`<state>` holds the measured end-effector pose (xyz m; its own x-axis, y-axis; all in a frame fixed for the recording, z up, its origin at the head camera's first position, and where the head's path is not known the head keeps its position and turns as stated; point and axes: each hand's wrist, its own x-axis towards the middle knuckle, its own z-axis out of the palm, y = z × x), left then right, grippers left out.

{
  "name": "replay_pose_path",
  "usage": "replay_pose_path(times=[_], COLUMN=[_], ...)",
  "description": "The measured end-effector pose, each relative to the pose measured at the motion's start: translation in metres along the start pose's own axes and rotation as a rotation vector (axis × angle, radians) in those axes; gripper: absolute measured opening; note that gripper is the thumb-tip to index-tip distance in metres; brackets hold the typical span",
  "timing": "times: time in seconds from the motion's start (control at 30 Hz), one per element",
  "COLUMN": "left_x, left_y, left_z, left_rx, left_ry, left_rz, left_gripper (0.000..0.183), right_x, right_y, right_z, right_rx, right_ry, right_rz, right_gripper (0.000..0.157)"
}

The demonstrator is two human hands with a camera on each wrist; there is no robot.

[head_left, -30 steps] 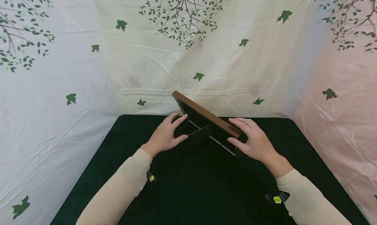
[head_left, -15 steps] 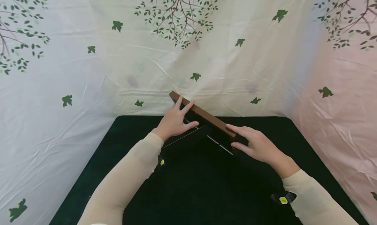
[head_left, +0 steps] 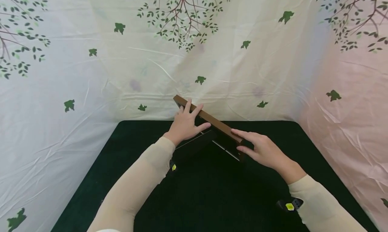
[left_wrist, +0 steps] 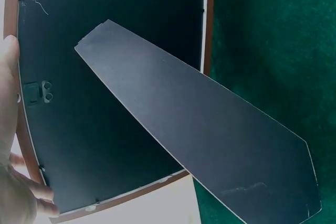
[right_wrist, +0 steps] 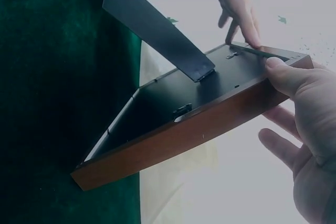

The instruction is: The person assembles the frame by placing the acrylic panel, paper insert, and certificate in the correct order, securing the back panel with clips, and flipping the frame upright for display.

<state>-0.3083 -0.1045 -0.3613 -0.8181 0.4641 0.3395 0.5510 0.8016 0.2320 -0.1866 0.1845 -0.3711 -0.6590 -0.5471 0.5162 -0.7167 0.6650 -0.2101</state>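
Note:
A picture frame with a brown wooden rim (head_left: pixel 215 122) stands tilted on the dark green table, its black back (left_wrist: pixel 73 129) toward me. From the back juts a black easel leg (left_wrist: pixel 194 114), swung outward. My left hand (head_left: pixel 185 124) lies at the upper left of the frame, fingers spread and fairly straight over the top edge, thumb in front of the back. My right hand (head_left: pixel 263 149) holds the right end of the rim, the thumb against it in the right wrist view and the other fingers on the far side. The frame's front is hidden.
The green tabletop (head_left: pixel 212 198) reaches to a pale cloth backdrop (head_left: pixel 157 73) printed with leaves and branches. Similar cloth hangs at both sides. A small dark device with a yellow mark (head_left: pixel 290 205) sits at the right wrist.
My left hand has moved right and up from beside the easel leg onto the frame's top edge. My right hand has come in onto the rim's right end. The frame stays nearly still.

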Motion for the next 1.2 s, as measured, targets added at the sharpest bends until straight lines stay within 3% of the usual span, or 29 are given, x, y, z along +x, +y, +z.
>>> replay_pose_path(times=[0.2, 0.4, 0.63, 0.9, 1.2], left_x=[0.0, 0.0, -0.003, -0.007, 0.007], left_y=[-0.003, -0.009, -0.019, -0.026, -0.03], left_z=[0.003, 0.003, -0.003, -0.015, -0.011], left_rx=[-0.035, -0.133, -0.273, -0.426, -0.435], left_ry=[0.017, 0.035, 0.018, -0.063, -0.073], left_rz=[0.003, 0.056, 0.157, 0.227, 0.266], left_gripper=[0.086, 0.083, 0.072, 0.072, 0.074], right_x=[0.002, 0.003, 0.011, 0.02, 0.029], right_y=[-0.003, -0.013, -0.044, -0.084, -0.096], right_z=[0.002, 0.007, 0.017, 0.033, 0.052], right_rx=[-0.026, -0.024, -0.06, -0.101, -0.106], right_ry=[0.023, 0.068, 0.18, 0.283, 0.311], right_rz=[-0.029, -0.063, -0.169, -0.249, -0.215], right_gripper=[0.071, 0.067, 0.058, 0.046, 0.052])
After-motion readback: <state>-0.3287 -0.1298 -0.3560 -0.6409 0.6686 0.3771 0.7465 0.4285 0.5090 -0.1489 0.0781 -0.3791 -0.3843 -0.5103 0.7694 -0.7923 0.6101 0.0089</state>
